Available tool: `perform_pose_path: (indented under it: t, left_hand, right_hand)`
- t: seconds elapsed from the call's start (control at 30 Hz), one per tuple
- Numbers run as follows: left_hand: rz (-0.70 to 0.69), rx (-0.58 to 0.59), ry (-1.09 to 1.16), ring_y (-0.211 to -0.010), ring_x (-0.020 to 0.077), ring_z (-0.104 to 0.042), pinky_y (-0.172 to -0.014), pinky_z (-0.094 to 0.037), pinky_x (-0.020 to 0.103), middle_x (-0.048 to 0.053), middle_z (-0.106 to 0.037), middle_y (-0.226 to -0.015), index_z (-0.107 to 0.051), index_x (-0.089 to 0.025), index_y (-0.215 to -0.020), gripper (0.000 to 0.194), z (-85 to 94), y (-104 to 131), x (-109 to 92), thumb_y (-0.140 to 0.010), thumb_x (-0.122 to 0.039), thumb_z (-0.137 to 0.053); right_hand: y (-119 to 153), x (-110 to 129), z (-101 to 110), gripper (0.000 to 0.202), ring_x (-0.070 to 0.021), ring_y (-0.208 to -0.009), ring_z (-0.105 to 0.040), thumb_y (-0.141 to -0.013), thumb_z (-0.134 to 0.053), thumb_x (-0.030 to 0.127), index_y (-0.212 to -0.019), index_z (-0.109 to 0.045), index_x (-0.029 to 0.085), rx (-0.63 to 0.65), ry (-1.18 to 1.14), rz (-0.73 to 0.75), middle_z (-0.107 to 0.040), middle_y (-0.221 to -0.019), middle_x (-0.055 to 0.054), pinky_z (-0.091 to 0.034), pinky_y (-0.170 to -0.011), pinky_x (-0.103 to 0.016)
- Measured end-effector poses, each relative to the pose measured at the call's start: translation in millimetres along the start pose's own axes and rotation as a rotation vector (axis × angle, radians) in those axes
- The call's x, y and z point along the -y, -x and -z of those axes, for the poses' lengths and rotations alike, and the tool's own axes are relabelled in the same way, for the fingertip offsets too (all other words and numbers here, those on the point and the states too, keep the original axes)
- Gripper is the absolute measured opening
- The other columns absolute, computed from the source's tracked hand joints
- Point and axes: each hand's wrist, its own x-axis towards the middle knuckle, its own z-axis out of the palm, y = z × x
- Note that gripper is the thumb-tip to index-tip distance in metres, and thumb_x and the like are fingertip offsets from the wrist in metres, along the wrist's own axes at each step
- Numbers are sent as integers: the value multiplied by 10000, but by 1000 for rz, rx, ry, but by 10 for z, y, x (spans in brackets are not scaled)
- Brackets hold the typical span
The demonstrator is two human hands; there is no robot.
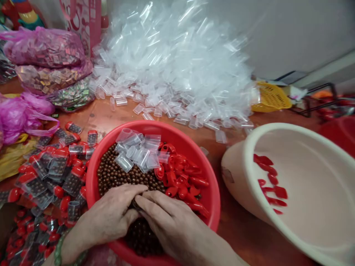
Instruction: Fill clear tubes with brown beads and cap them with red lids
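Note:
Both hands meet over a red basin (212,177) holding small brown balls (119,177). My left hand (113,212) and my right hand (169,218) are closed together, fingertips touching, around something small and mostly hidden; only a dark, shiny bit shows between them. Just beyond the fingers, clear plastic tubes (140,149) lie on top of the balls. Red plastic caps (183,177) fill the basin's right side. To the left of my left hand, filled clear tubes with red caps (58,166) are heaped on the table.
A big pile of clear tubes (177,66) rises behind the basin. A cream tub (246,177) with several red pieces inside stands at the right. Pink plastic bags (44,48) of small packets lie back left, and a yellow basket (273,96) back right.

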Motion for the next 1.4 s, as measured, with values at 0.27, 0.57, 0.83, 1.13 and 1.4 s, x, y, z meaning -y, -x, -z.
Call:
perform_pose_path:
  t: [0.27,0.57,0.83,1.13,1.4]
  left_hand:
    - [58,-37,261,-935,161,-662,-832,-483,236,19,-727,-1041,-677,-203,-1088,228,133,15,-200,-935,-273,-523]
    - [-21,-153,242,-996,153,-643,-915,-461,243,43,-711,-1065,-654,-161,-1097,241,42,-72,-192,-945,-277,-508]
    - [58,-179,529,-930,174,-685,-824,-506,250,68,-739,-1016,-671,-158,-1136,292,-5,-38,-141,-886,-291,-601]
    - [137,-240,858,-1012,204,-661,-915,-491,323,124,-698,-1069,-596,-118,-1159,347,-82,-47,-166,-861,-295,-615]
    - [191,-278,924,-836,154,-659,-813,-494,278,71,-712,-912,-635,-123,-936,230,-98,-78,-195,-796,-300,-679]
  right_hand:
    - [164,-443,249,75,-167,-727,-656,-936,-527,250,-962,-580,204,-133,88,-365,-664,-853,-40,-528,-666,-280]
    - [54,-593,-49,111,-257,-670,-684,-900,-540,295,-866,-498,198,-47,535,-631,-682,-738,-68,-395,-500,-296]
    - [53,-650,-73,173,-248,-627,-674,-864,-539,278,-990,-580,167,-162,476,-654,-723,-786,-92,-414,-483,-306]
    - [287,-332,115,112,-163,-682,-679,-869,-608,286,-959,-668,260,-449,-63,-310,-722,-842,-3,-573,-634,-267]
    - [155,-67,23,218,-154,-762,-709,-865,-624,168,-1064,-670,247,-203,-289,-11,-721,-892,-40,-585,-664,-204]
